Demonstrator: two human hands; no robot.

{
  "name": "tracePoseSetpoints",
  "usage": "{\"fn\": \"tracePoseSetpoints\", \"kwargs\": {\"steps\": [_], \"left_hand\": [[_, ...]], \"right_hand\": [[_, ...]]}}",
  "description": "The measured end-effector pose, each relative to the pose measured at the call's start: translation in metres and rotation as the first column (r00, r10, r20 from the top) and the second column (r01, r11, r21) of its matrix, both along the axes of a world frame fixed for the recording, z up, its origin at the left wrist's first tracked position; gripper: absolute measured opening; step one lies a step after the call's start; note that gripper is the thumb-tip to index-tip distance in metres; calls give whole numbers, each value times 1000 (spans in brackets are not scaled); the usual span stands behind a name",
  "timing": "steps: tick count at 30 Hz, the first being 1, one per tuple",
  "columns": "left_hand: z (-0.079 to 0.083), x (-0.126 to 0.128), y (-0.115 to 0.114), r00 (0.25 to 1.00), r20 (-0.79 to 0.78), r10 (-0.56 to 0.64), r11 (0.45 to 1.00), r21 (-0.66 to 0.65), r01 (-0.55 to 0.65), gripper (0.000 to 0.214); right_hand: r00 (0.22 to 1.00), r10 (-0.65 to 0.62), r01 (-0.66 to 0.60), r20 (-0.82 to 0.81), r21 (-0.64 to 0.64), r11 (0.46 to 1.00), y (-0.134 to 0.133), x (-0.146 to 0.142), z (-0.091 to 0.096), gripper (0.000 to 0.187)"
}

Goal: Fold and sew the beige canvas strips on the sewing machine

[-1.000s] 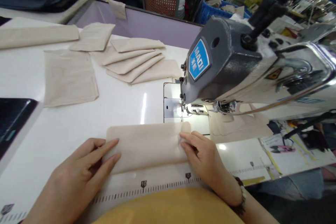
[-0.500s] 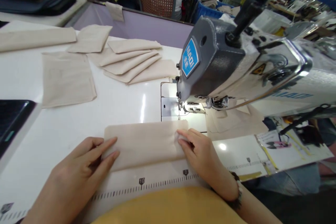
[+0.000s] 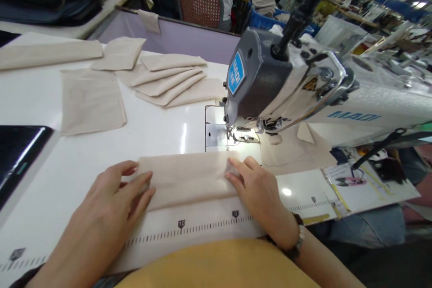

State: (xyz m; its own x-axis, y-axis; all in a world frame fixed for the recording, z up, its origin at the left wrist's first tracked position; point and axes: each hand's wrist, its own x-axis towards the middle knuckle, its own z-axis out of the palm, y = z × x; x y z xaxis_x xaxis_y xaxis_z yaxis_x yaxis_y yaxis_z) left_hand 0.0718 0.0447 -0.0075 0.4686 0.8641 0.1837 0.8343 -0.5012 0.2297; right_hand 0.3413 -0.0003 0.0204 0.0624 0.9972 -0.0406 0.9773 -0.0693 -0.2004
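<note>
Beige folded cloth strip [image 3: 187, 180] held flat on white sewing table [image 3: 162, 130], just short of sewing machine head [image 3: 259, 81].
Left hand [image 3: 101, 207] is spread wider than earlier, right hand [image 3: 259, 193] laid on the strip's end (nothing gripped).

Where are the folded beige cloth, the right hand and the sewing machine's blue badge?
Folded beige cloth [image 3: 187, 180]: head view, its middle.
Right hand [image 3: 258, 191]: head view, back of the hand.
Sewing machine's blue badge [image 3: 236, 73]: head view, its centre.

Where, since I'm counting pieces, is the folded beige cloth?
In the head view, the folded beige cloth lies on the white table between the left hand and right hand, just in front of the needle plate.
</note>
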Motion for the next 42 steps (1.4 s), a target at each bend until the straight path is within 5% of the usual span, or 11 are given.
{"fn": "tracePoseSetpoints", "kwargs": {"steps": [4,6,9,11,15,20,31,42], "left_hand": [[6,2,3,956,10,-293,956,20,292,38],[8,5,5,919,28,-393,919,-14,394,43],[16,20,7,927,-8,-376,927,-10,375,43],[24,35,7,940,-83,-332,943,-7,333,36],[33,63,1,937,-276,-215,976,-23,218,40],[22,70,-9,952,-283,-120,992,6,127,56],[-8,58,-8,975,-187,-120,984,109,141,64],[-14,15,0,980,-200,-22,983,173,58,84]], "right_hand": [[994,74,-82,78,110,991,4,1,0,26],[967,237,-251,94,189,949,6,2,-2,26],[843,534,-534,61,214,818,11,1,-6,36],[796,605,-594,19,212,776,13,-2,-7,36],[831,554,-531,-51,224,817,14,-12,-10,24],[856,516,-506,17,230,831,9,-19,-20,48],[872,487,-486,43,185,854,7,-16,-29,47],[889,458,-455,17,153,877,6,-17,-25,47]]}}
